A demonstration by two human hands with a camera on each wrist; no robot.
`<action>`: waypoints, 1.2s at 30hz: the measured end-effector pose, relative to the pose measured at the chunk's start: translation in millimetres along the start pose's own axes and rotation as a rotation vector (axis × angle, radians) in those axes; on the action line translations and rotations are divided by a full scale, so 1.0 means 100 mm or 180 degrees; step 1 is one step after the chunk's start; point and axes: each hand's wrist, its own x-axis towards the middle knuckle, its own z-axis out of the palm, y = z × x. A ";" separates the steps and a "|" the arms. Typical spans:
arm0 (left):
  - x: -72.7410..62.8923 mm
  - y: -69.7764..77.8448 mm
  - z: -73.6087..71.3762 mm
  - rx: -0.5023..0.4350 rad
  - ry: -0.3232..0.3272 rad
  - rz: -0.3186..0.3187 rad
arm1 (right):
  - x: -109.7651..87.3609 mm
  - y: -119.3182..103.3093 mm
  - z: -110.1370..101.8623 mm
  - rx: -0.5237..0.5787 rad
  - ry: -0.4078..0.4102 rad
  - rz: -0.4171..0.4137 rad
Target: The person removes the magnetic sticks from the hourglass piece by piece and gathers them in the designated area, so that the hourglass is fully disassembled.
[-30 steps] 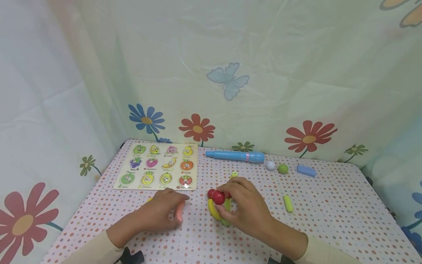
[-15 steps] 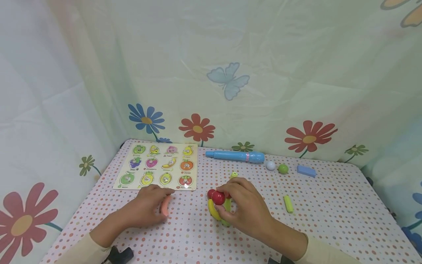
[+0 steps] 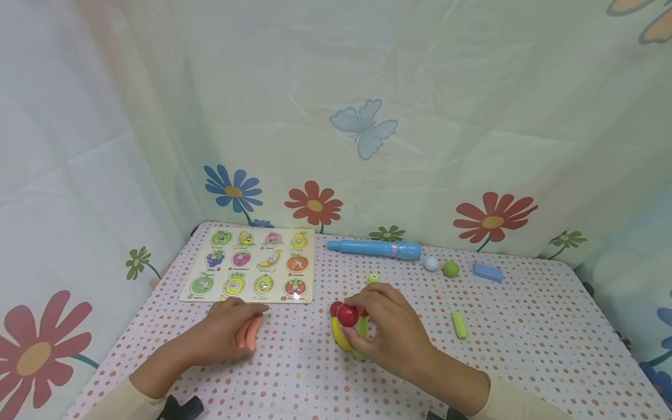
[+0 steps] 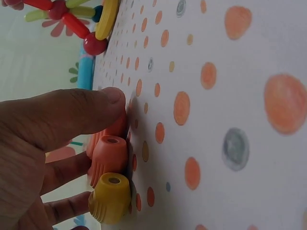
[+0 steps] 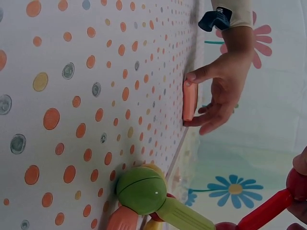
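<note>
Board (image 3: 252, 272) by left hand (image 3: 223, 332), tube (image 3: 367, 248), block (image 3: 487, 272)

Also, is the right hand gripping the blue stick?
No, the right hand holds a red ball, while the blue stick lies farther back, untouched.

At lower centre of the head view, I could pass between the left hand's (image 3: 223, 331) orange pieces (image 3: 252, 333) and the right hand's (image 3: 394, 326) red ball (image 3: 347, 315). Higher, the board (image 3: 282, 279) blocks me left of centre, the tube (image 3: 370, 248) mid-frame; a stick (image 3: 459, 325) obstructs lower right.
</note>
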 end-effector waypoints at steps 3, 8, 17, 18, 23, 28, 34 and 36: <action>0.00 -0.01 0.00 -0.0010 -0.0046 -0.0013 | 0.00 0.00 0.00 0.0004 0.0003 0.0000; 0.02 0.02 0.01 0.0084 -0.0036 0.0119 | -0.01 0.00 0.00 0.0033 0.0002 -0.0013; 0.20 0.59 -0.03 -0.0256 0.0297 0.0390 | -0.01 -0.01 0.00 0.0234 -0.0076 0.0052; 0.23 0.67 -0.03 -0.0315 0.0343 0.0414 | -0.02 -0.01 0.01 0.0264 -0.0078 0.0049; 0.38 0.99 0.04 -0.0789 0.0531 0.0760 | -0.03 -0.02 0.01 0.0364 -0.0068 0.0031; 0.53 1.21 0.19 -0.1186 0.0610 0.1086 | -0.04 -0.02 0.02 0.0373 -0.0071 0.0023; 0.66 1.36 0.30 -0.1429 0.0811 0.1173 | -0.04 -0.01 0.02 0.0400 -0.0047 0.0009; 0.68 1.38 0.31 -0.1474 0.0867 0.1132 | -0.04 -0.02 0.02 0.0391 -0.0039 0.0030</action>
